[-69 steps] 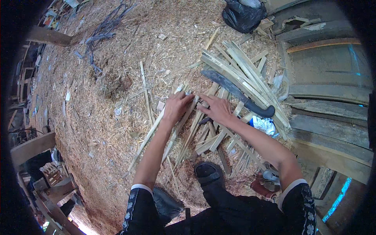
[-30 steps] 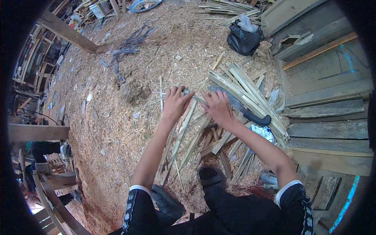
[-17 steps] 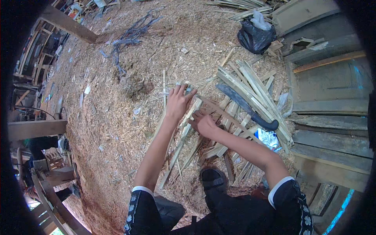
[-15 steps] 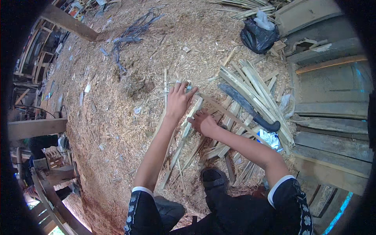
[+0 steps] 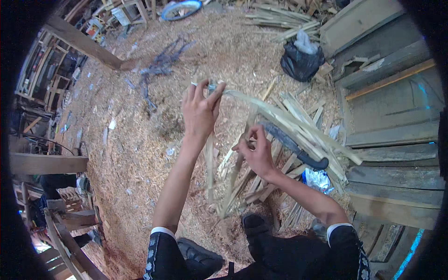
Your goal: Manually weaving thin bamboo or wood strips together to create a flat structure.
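My left hand (image 5: 201,109) is raised, its fingers closed round the joined ends of thin wooden strips. A small pale-blue bit shows at the fingertips. From this grip one pale strip (image 5: 289,114) slants to the right over the pile, and another strip (image 5: 210,172) hangs down, smeared by motion. Lower and to the right, my right hand (image 5: 257,154) has curled, pinched fingers against a brownish strip (image 5: 236,175) that runs down toward my feet. Beside that hand, a machete (image 5: 289,141) with a black handle lies on a pile of wooden strips (image 5: 322,149).
Wood shavings cover the ground (image 5: 135,154). Wooden panels (image 5: 396,126) line the right side. A black plastic bag (image 5: 302,60) sits beyond the pile, with more strips (image 5: 280,21) behind it. Grey strapping (image 5: 163,63) lies at the far left, near a wooden post (image 5: 84,42).
Both hands have lifted off the ground-level strips. The left rises with the joined strips, which swing up and spread apart. The right hand has turned, its fingers now pinched. The view tilts slightly farther out.
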A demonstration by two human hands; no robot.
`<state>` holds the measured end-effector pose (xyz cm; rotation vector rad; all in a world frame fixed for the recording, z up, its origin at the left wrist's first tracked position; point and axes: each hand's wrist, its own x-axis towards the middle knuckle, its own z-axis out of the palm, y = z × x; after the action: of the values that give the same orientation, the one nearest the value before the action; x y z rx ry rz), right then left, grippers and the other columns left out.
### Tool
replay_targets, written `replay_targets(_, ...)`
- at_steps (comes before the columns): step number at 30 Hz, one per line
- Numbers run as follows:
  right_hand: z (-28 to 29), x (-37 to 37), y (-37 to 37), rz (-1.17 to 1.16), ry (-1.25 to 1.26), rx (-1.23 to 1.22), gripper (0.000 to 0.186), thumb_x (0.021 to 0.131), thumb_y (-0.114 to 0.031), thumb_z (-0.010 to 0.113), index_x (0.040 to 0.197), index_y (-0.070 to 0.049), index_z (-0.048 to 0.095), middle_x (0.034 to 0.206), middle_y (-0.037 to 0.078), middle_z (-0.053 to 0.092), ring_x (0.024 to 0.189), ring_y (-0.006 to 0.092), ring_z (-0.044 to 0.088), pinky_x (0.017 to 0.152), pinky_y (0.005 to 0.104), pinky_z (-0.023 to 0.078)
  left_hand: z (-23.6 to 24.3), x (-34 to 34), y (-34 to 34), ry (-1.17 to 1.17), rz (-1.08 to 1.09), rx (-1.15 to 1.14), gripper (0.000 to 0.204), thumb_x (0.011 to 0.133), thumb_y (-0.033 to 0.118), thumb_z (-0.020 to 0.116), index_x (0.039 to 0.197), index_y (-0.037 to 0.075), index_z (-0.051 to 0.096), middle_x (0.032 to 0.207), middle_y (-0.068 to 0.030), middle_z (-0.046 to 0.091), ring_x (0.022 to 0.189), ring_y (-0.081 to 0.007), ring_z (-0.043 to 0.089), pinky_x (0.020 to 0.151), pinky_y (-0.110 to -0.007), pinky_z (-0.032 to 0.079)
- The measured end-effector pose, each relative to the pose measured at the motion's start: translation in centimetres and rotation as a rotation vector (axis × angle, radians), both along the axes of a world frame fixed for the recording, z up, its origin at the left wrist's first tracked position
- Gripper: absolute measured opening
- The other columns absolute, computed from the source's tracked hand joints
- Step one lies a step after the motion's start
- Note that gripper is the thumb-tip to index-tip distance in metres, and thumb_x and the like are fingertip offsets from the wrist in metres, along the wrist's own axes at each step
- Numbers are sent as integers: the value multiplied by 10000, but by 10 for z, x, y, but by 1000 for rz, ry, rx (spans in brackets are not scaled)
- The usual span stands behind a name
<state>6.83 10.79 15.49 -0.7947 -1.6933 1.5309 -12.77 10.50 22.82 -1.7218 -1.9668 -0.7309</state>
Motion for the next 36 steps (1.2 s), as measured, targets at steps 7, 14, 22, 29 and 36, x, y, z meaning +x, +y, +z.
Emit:
replay_targets(7, 92, -27, 5, 152, 281, -60, 322, 1025, 2, 397, 1260, -150, 238, 952, 97, 539, 649, 97, 458, 563, 229, 408, 126, -3, -6, 54, 123, 305, 292, 849, 169, 739, 1138, 199, 769, 1040, -111, 619, 907, -293, 558, 757, -414, 451)
replay_targets(14, 194, -22, 6, 282, 223, -109, 423, 1090, -291, 312, 1461, -111, 403, 899, 11, 531, 783, 83, 420, 739, 272, 380, 154, 9, -50, 152, 164, 290, 375, 848, 219, 746, 1218, 271, 724, 1065, -54, 626, 903, -241, 545, 767, -386, 397)
replay_targets(22, 226, -22, -33, 46, 99, 248, 321, 1069, -243, 520, 1333, -63, 549, 975, -17, 497, 892, 58, 452, 780, 254, 399, 179, 7, -70, 154, 122, 210, 436, 853, 268, 737, 1284, 313, 690, 1057, -23, 615, 919, -219, 533, 798, -387, 371)
replay_targets(29, 186, -34, -54, -105, -3, 216, 253, 1063, -227, 552, 1215, -26, 571, 797, -44, 500, 703, 45, 458, 618, 219, 395, 145, 1, -87, -28, 90, 235, 397, 876, 230, 712, 1268, 296, 713, 993, -56, 615, 920, -233, 532, 819, -401, 366)
replay_targets(36, 178, -54, -74, -65, 49, 167, 263, 1083, -227, 499, 1168, -7, 616, 757, -22, 504, 630, 45, 444, 551, 232, 365, 146, -9, -116, -76, 137, 197, 425, 864, 191, 714, 1277, 294, 712, 1041, -73, 607, 944, -246, 537, 828, -402, 371)
